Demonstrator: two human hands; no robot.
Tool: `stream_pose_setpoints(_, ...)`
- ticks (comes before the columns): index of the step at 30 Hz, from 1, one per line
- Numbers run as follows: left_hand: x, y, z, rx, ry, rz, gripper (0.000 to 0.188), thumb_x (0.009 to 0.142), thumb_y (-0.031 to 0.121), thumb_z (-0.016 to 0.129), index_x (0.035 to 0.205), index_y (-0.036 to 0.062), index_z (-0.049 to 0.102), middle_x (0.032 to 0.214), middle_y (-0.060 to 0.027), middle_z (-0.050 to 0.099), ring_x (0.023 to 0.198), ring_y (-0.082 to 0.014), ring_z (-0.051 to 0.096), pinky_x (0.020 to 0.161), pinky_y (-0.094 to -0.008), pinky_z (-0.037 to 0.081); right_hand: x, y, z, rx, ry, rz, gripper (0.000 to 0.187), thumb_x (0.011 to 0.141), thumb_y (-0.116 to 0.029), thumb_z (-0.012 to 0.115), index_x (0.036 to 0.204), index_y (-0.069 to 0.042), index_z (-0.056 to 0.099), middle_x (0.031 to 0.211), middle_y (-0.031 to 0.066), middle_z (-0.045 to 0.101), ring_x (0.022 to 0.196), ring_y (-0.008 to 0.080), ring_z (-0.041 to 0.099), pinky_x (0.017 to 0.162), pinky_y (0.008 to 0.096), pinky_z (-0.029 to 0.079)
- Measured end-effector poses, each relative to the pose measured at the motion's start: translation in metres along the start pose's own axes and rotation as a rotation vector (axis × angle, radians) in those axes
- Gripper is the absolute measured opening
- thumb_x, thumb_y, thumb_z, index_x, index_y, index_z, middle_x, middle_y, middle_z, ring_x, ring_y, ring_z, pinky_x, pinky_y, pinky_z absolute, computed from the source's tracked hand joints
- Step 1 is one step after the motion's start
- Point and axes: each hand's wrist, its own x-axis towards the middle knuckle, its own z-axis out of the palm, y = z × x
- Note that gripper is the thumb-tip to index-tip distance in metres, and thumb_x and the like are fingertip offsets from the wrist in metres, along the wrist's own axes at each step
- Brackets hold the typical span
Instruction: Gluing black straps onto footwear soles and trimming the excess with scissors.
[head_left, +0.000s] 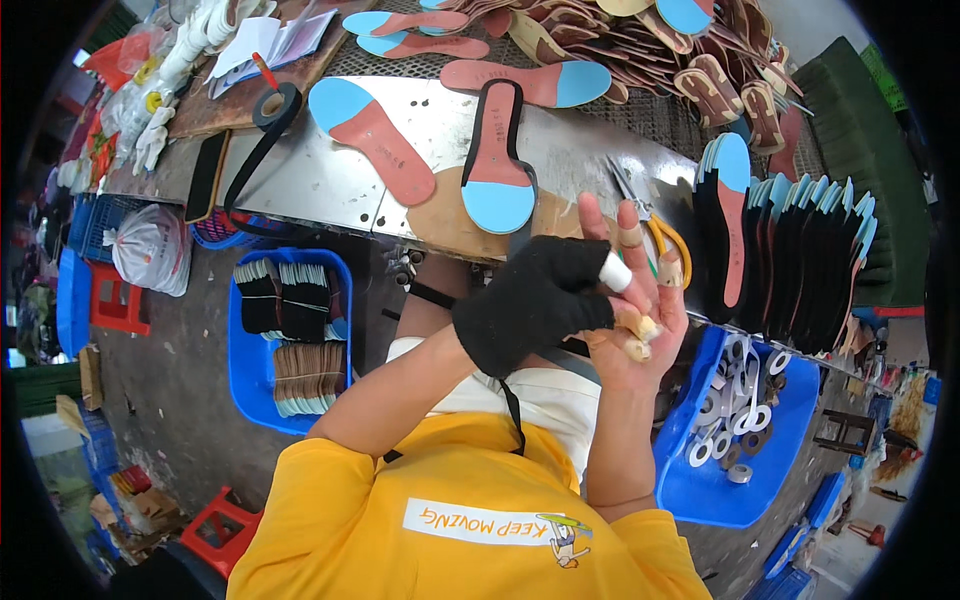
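Observation:
My left hand (530,305), in a black fingerless glove, reaches across in front of my body to my right hand. One of its fingers has a white wrap, and pale covered fingertips meet over my right palm; whatever lies between them is too small to tell. My right hand (645,325) is bare, palm up with fingers stretched apart, some wrapped in beige tape. Just beyond lies a pink and blue insole (497,150), partly edged with black tape. Scissors with yellow handles (660,235) lie behind my right hand.
Loose insoles (375,140) lie on the metal worktop (410,105) near a black tape roll (275,105). At right stands a row of black-faced insoles (800,260). Blue bins hold stacked insoles (300,300) at left and tape rolls (740,420) at right. Red stools (220,530) stand left.

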Motion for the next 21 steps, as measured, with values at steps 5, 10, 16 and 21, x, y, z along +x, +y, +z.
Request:
stream_pose_setpoints(5,-0.002,0.022,0.000,-0.009,0.055,-0.233,0.012,0.086,0.016,0.068,0.092,0.0058,0.068,0.081,0.0005,0.065,0.063,-0.0035,0.054,0.053,-0.0203,0.041,-0.003,0.001,-0.003,-0.074,0.064,-0.008,0.064,0.097,-0.037,0.048,0.147,-0.004,0.025,0.153,0.0270,0.013,0.078,0.0146,0.056,0.052,0.0201,0.049)
stream_pose_setpoints(10,-0.002,0.008,-0.010,0.034,-0.030,-0.106,0.011,0.086,0.013,0.065,0.093,0.0043,0.066,0.075,-0.0007,0.064,0.061,-0.0046,0.055,0.055,-0.0204,0.044,0.000,0.004,-0.001,0.033,0.055,-0.019,0.065,0.099,-0.041,0.043,0.149,-0.006,0.020,0.154,0.0255,0.011,0.095,0.0263,0.058,0.048,0.0261,0.052)
stream_pose_setpoints(16,0.001,0.022,-0.008,0.078,0.102,-0.221,0.019,0.087,0.020,0.063,0.100,0.0051,0.065,0.071,0.0016,0.059,0.061,-0.0045,0.053,0.054,-0.0204,0.042,0.002,-0.005,-0.015,0.035,-0.062,0.067,0.069,0.095,-0.041,0.050,0.147,-0.005,0.023,0.155,0.0235,0.009,0.112,0.0271,0.052,0.053,0.0279,0.052)
stream_pose_setpoints(21,-0.014,0.031,-0.009,0.159,0.443,0.147,0.026,0.077,0.007,0.073,0.102,0.0064,0.065,0.101,-0.0024,0.064,0.060,-0.0048,0.051,0.054,-0.0189,0.041,0.003,-0.016,-0.007,-0.057,0.015,-0.049,0.071,0.093,-0.043,0.053,0.147,-0.005,0.025,0.155,0.0221,0.010,0.115,0.0271,0.051,0.055,0.0290,0.054)
